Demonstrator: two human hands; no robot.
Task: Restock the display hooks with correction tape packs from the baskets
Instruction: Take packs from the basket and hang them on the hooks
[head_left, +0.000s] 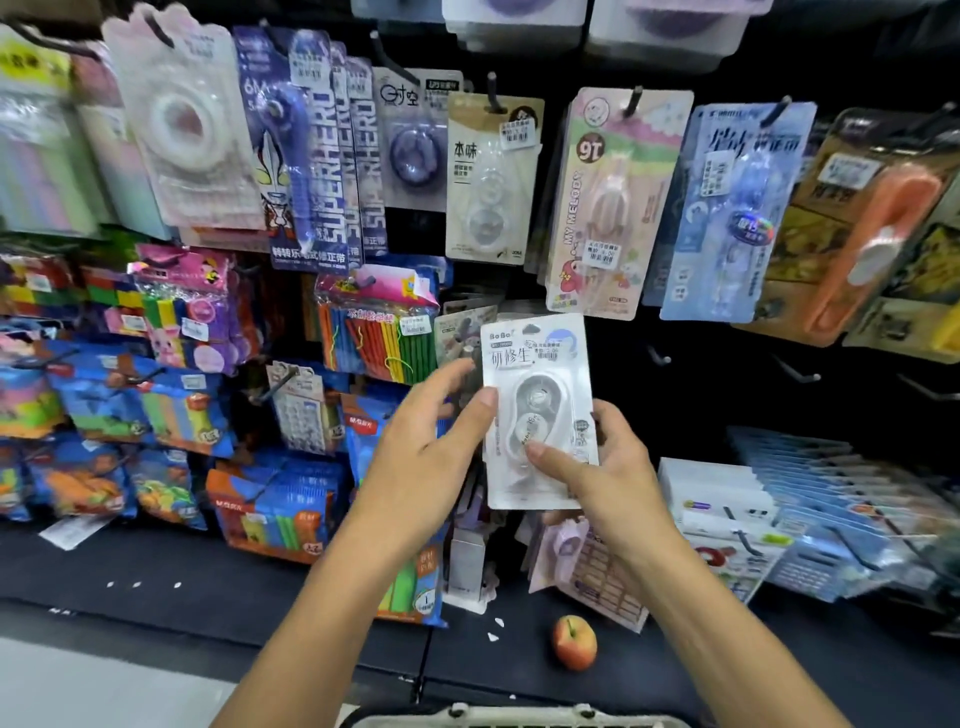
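Head view: left hand (436, 441) and right hand (597, 462) are pinching one correction tape pack (537, 410) upright, probably aligning it for an empty hook (660, 357).

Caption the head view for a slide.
Both hands, left and right, hold a white correction tape pack before stocked display hooks.

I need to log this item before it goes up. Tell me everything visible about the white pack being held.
The white pack is a card-backed clear blister holding an oval white correction tape, with dark print and a price sticker near the top. It is upright, facing the camera, before the display's empty hooks. The left hand holds its left edge; the right hand grips its lower right.
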